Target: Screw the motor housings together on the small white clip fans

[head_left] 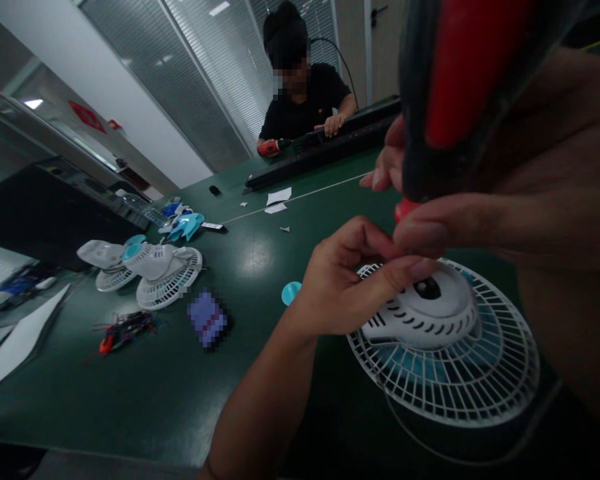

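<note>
A small fan lies face down on the green table, its white motor housing [430, 317] uppermost and its white grille [460, 400] beneath, with blue blades showing through. Close to the camera, my right hand [525, 207] grips a red-and-black screwdriver [473, 73] pointing down over the housing. My left hand [345, 287] reaches across the housing with thumb and forefinger pinched together just below the screwdriver's red lower end. Whatever sits between those fingertips is hidden. A dark recess [427, 288] shows in the housing beside my left thumb.
Left on the green table [260, 367] are more white fans [167, 273], a bundle of wires [125, 333], a blurred purple item [209, 319] and a turquoise cap [291, 292]. Paper scraps [279, 196] lie farther back. Opposite, a person [305, 93] works at a long black bar [320, 150] beside a red drill [273, 147].
</note>
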